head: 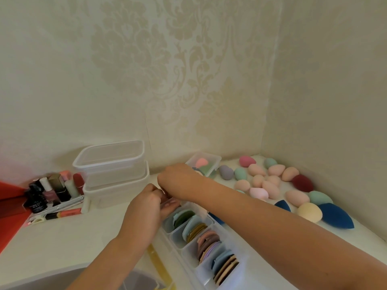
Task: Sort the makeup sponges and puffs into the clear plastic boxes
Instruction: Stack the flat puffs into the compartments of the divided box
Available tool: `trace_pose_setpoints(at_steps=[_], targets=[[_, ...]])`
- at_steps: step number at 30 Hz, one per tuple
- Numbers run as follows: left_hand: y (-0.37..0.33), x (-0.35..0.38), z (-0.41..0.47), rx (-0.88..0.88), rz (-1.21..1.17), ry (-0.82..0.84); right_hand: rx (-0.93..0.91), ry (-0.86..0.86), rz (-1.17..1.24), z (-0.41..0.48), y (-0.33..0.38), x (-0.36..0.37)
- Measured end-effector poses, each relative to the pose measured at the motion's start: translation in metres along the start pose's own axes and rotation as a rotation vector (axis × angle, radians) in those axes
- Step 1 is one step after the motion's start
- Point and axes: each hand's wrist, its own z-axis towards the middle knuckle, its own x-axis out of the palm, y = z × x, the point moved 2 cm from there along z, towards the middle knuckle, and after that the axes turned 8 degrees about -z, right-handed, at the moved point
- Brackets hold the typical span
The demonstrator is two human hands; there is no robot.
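Puff filing: my left hand (144, 206) and right hand (178, 176) curled at far end of divided box (189, 253), hold indiscernible; sponges (270, 186) beside it probably next.

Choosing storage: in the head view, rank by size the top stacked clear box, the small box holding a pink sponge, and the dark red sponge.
Top stacked clear box
small box
dark red sponge
Clear gaps.
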Motion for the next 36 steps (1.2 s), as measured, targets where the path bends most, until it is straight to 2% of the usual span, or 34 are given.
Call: trace_pose_setpoints(at_steps=[3, 5, 7, 9, 11, 13, 15, 18, 22, 27, 29, 31, 32, 36], targets=[[-0.005, -0.005, 0.000, -0.028, 0.050, 0.028, -0.044, 0.140, 0.066, 0.007, -0.006, 0.002], [-0.006, -0.006, 0.002, -0.048, 0.089, 0.086, -0.096, 0.251, 0.247, 0.006, -0.016, 0.000], [-0.004, -0.005, 0.001, -0.052, 0.067, 0.095, -0.051, 0.243, 0.477, -0.006, -0.036, -0.008], [-0.001, -0.004, 0.000, -0.026, 0.060, 0.077, 0.061, 0.111, 0.652, -0.025, -0.066, -0.011], [-0.001, -0.004, 0.001, -0.016, 0.071, 0.105, 0.263, 0.009, 0.666, -0.050, -0.100, 0.001], [-0.002, -0.002, 0.005, -0.011, 0.118, 0.162, 0.516, 0.062, 0.478, -0.078, -0.124, 0.026], [-0.003, 0.000, 0.008, -0.013, 0.156, 0.204, 0.733, 0.195, 0.374, -0.107, -0.132, 0.058], [-0.002, 0.002, 0.008, -0.033, 0.147, 0.212, 0.879, 0.319, 0.533, -0.134, -0.117, 0.097], [-0.004, 0.001, 0.007, -0.045, 0.133, 0.194, 0.788, 0.201, 0.470, -0.144, -0.084, 0.115], [-0.007, 0.002, 0.006, -0.052, 0.152, 0.206, 0.671, 0.004, 0.166, -0.140, -0.054, 0.103], [-0.007, 0.002, 0.006, -0.054, 0.144, 0.196, 0.588, -0.089, 0.192, -0.139, -0.042, 0.100], [-0.008, 0.001, 0.006, -0.057, 0.139, 0.185, 0.516, -0.049, 0.264, -0.140, -0.030, 0.099], [-0.008, 0.001, 0.006, -0.057, 0.139, 0.184, 0.520, 0.003, 0.299, -0.143, -0.026, 0.101], [-0.010, 0.000, 0.005, -0.053, 0.174, 0.197, 0.661, -0.080, 0.374, -0.149, -0.045, 0.107]])
